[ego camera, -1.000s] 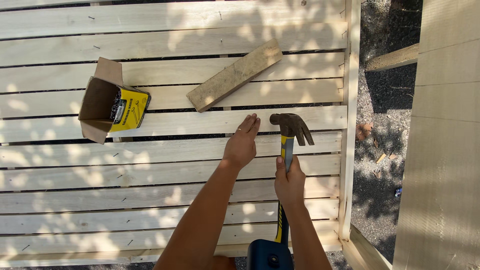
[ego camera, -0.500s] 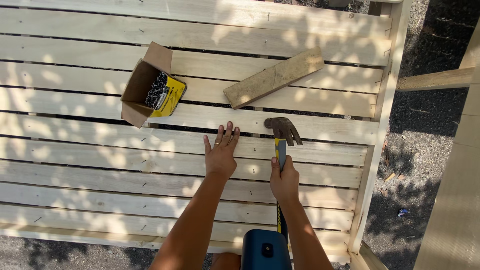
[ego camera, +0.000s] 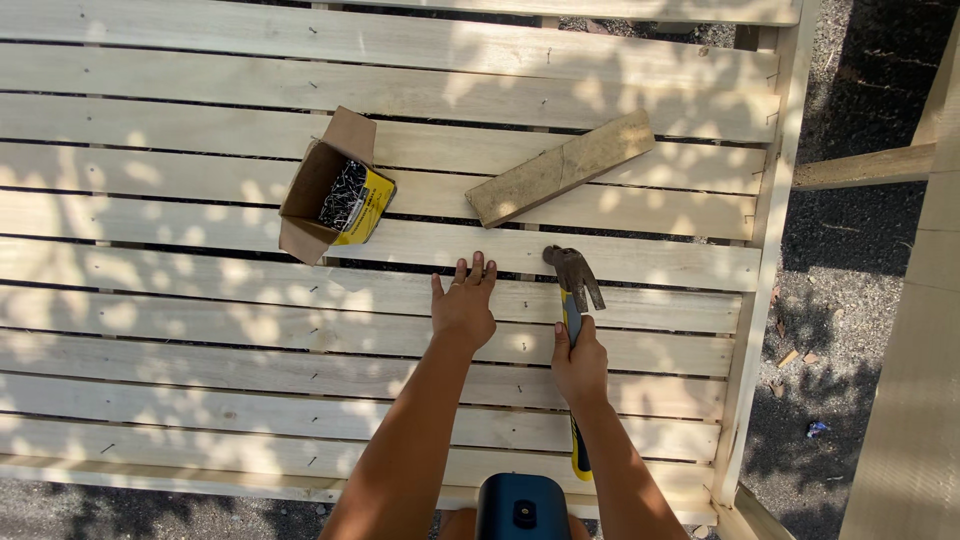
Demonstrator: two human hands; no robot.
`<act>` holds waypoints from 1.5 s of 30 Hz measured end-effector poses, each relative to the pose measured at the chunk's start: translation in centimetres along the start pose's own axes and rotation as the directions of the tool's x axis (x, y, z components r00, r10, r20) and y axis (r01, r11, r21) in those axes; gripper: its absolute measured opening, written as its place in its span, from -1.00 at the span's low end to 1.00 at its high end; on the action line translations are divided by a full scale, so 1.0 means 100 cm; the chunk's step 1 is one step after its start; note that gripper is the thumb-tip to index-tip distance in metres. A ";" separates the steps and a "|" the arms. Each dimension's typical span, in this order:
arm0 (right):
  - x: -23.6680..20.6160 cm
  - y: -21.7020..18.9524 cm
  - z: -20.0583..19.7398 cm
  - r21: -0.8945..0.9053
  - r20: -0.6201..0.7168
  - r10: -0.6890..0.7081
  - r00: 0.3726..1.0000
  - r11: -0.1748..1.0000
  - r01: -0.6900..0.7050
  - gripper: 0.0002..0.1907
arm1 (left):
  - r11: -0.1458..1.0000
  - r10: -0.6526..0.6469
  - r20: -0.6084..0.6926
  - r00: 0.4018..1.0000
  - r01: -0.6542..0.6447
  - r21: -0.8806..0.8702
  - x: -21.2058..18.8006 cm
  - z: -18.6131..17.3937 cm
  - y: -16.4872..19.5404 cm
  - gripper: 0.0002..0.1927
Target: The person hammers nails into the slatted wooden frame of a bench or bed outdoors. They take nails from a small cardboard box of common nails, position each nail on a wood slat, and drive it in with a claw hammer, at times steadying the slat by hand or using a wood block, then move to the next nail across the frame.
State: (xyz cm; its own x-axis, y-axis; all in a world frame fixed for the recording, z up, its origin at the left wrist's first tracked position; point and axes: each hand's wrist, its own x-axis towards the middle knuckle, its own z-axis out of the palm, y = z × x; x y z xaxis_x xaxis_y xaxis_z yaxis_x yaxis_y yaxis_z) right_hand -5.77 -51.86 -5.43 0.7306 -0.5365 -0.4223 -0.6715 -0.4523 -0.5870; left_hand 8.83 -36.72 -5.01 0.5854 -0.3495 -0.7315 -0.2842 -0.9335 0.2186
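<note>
Gripping a hammer (ego camera: 573,285), the right hand (ego camera: 579,362) stays beside the left hand (ego camera: 463,308), spread flat on slats (ego camera: 250,290).

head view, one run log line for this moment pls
left hand: flat on slat panel | right hand: grips claw hammer | nail box: open | wood block: loose

Part of the yellow-and-blue handle of the steel claw hammer (ego camera: 572,300) is being covered by the right hand (ego camera: 579,362) closed around it. Whatever lies beneath the flat left hand (ego camera: 464,308) is being concealed by the palm. The dark blue rounded object (ego camera: 520,507) and both forearms are being cut off by the bottom edge. The slatted pale wooden panel (ego camera: 200,330) is being cropped at the left edge. The small nails in the open cardboard box (ego camera: 335,190) are being shown too small to tell apart.
</note>
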 end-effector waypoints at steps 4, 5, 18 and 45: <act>0.000 -0.001 -0.003 0.121 -0.008 0.030 1.000 0.992 -0.029 -0.64 | 0.999 0.003 -0.002 1.000 -0.003 -0.033 -0.006 -0.001 -0.001 -0.16; 0.000 -0.002 -0.007 0.144 -0.004 0.050 0.999 0.988 -0.049 -0.63 | 1.000 -0.014 -0.023 1.000 0.014 -0.021 -0.004 -0.002 0.000 -0.29; -0.052 0.015 -0.070 0.678 0.172 0.463 0.869 0.584 -0.446 -0.77 | 0.991 -0.062 -0.470 0.880 0.000 -0.131 0.068 -0.073 0.036 -0.06; -0.084 0.105 -0.118 0.721 0.144 0.433 0.890 0.570 -0.394 -0.86 | -0.446 -0.518 -0.106 0.849 -0.374 -0.813 0.020 -0.083 0.182 -0.44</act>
State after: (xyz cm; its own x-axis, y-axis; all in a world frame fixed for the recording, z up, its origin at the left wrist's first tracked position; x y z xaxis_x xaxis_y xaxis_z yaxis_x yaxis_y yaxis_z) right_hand -20.39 -60.56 0.12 0.3770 -0.5708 -0.7294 -0.5810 0.4676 -0.6662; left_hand 11.16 -55.08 2.87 0.7248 0.1780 -0.6656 0.5254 0.4821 0.7011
